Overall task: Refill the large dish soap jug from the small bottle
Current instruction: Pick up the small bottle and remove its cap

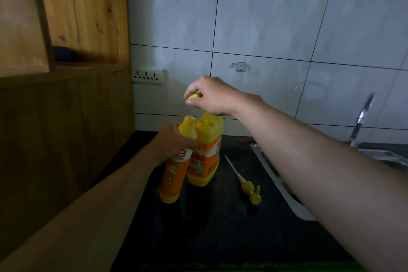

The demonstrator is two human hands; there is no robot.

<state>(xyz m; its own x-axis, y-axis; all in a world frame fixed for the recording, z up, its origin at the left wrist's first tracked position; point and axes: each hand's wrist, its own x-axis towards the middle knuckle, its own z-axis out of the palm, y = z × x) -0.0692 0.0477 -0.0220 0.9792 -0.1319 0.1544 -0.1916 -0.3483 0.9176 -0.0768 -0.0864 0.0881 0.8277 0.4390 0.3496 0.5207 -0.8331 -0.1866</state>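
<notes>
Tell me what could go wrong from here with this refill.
Spill: the small bottle and the large jug both have narrow mouths, so soap may miss onto the counter. Tipping: the jug stands unheld, since the left hand grips the bottle and the right hand pinches the cap.

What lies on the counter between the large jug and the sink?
In the head view, a yellow pump with its white tube lies flat there, apart from jug and sink.
</notes>
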